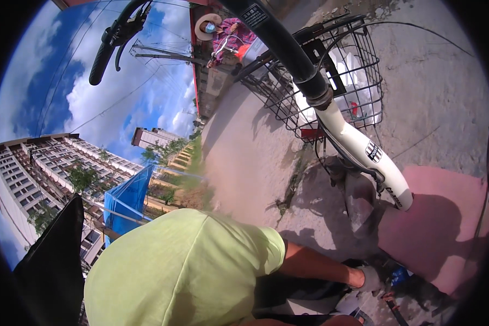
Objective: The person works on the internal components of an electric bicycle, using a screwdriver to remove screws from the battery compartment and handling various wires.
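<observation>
We cannot tell how closed our left hand [371,279] is, or on what; 1 bump could topple the bicycle [338,124] above it, spilling the basket [358,20].

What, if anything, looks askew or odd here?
The person in a pale, wide-brimmed hat and red plaid shirt appears sideways, and the white multi-storey building slants, so the camera itself is probably tilted.

White bicycle tube [359,142] partly blocks the basket [377,70]

Super sunny out, blue sky [43,100], puffy clouds [98,98], big apartment block [43,168] off left, some trees [81,176], plain grey ground [434,108].
</observation>
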Motion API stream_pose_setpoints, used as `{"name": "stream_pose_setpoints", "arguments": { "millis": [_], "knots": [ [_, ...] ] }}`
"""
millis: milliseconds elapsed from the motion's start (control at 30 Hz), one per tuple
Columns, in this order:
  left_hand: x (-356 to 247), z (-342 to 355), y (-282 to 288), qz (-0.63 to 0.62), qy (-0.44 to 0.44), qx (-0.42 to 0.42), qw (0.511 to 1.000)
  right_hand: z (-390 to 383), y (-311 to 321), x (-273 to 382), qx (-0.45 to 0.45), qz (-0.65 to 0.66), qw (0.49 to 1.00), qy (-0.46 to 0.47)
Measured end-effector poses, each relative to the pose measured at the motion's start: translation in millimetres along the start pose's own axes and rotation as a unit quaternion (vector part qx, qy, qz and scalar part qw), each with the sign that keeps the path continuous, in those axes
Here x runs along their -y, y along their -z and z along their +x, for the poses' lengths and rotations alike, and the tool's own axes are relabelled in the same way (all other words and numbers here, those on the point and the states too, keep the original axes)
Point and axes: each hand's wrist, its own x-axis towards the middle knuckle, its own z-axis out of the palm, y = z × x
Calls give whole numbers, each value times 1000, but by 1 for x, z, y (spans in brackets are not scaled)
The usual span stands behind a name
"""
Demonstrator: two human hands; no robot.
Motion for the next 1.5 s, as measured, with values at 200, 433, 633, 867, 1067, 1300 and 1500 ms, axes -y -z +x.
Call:
{"name": "stream_pose_setpoints", "arguments": {
  "millis": [200, 433, 633, 867, 1067, 1300, 1500],
  "knots": [
    [-3, 24, 0, 126, 21, 48, 991, 18, 37, 50, -62, 102, 993, 15],
    [11, 81, 2, 632, 65, 140, 760, 10, 116, 82, -138, 329, 919, -168],
    [28, 142, 34, 832, 77, 233, 498, 0, 129, 79, -154, 428, 854, -255],
    [60, 166, 90, 868, 94, 254, 416, 0, 136, 89, -166, 518, 792, -277],
    [66, 171, 118, 900, 151, 236, 334, 8, 103, 74, -123, 501, 838, -178],
    [-59, 69, -60, 785, -101, 72, 606, 1, 100, 52, -48, 734, 643, -213],
    [-97, -66, -78, 598, 34, -226, 768, 7, 108, 48, 0, 741, 648, -176]
  ]
}}
